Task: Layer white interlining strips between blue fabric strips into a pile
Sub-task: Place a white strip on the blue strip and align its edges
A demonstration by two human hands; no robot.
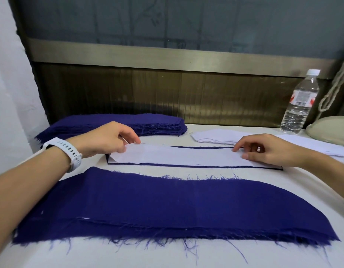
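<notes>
A white interlining strip (179, 155) lies across the middle of the table on a rectangle outlined in dark blue. My left hand (109, 138) pinches the strip's left end, lifting its corner slightly. My right hand (264, 148) pinches the strip's right end, thumb on top. In front of it lies a wide blue fabric pile (148, 206) with frayed edges. A thick stack of blue fabric strips (148, 122) sits at the back left. More white interlining strips (215, 137) are stacked at the back right.
A clear water bottle (301, 101) stands at the back right beside a beige rounded object (330, 128) with a rope hanging above it. More white sheets (312, 144) lie under my right forearm. A brown panel wall closes the table's far edge.
</notes>
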